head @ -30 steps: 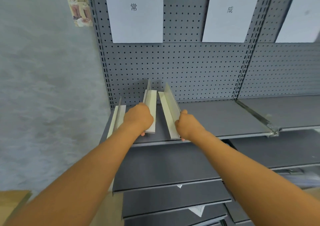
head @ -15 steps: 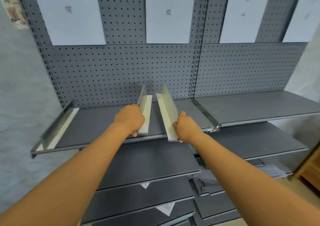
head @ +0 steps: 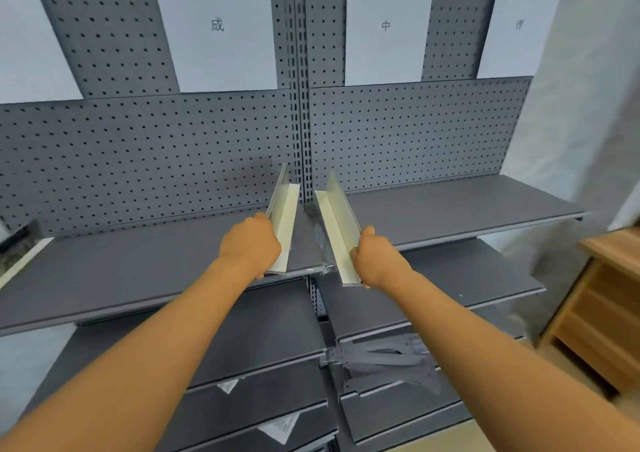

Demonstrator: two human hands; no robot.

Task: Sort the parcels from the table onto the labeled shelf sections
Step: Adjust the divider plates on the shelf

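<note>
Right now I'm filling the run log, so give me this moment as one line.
left hand: grips left divider | right hand: grips right divider | both over top shelf | parcels: none visible

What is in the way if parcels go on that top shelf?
Two dividers: the left hand grips the left divider, the right hand the right divider, both on the top shelf. No parcels show.

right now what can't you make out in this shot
- Fingers of the left hand and right hand: head view, hidden behind the hands' backs and the dividers they hold.
- Far-right paper sign: characters blurred.
- Divider at far left: blurred, cut by the frame edge.
- Parcels and table: out of frame.
</note>
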